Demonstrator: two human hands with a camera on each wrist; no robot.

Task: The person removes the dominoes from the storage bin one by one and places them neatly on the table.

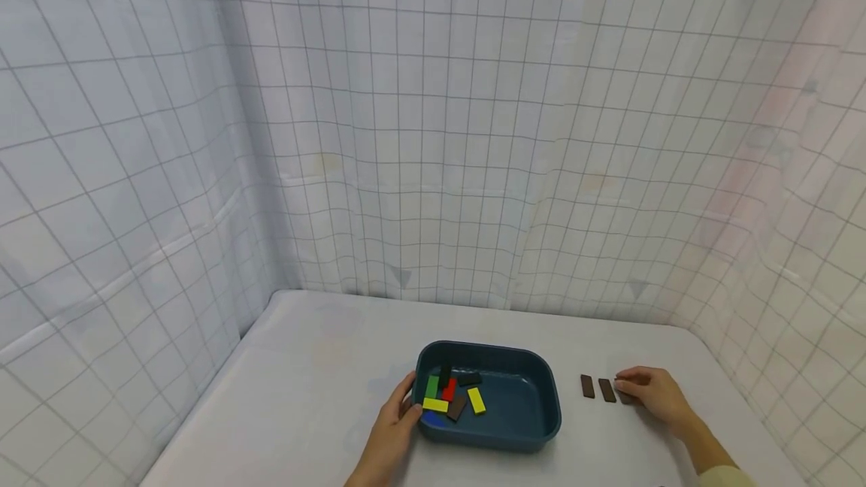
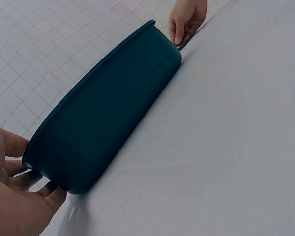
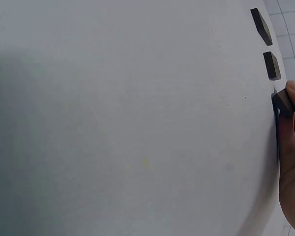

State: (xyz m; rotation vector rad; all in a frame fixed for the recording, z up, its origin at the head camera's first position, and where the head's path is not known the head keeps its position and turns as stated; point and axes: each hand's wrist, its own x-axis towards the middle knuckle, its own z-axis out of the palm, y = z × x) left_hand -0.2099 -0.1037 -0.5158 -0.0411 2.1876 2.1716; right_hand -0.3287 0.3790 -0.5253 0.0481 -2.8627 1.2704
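While left hand (image 1: 395,423) grips 9 o'clock rim of dark teal rectangular plastic tray (image 1: 521,427), fingers curled under its wall, right hand (image 1: 652,393) pinches third dark brown rectangular block (image 3: 282,102) on white worktop (image 1: 304,389). Two more dark brown blocks (image 1: 587,386) lie in row at hand's 9 o'clock, just beside. Tray at worktop centre holds green, red, yellow, blue, brown blocks (image 1: 433,386) near its 9 o'clock end.
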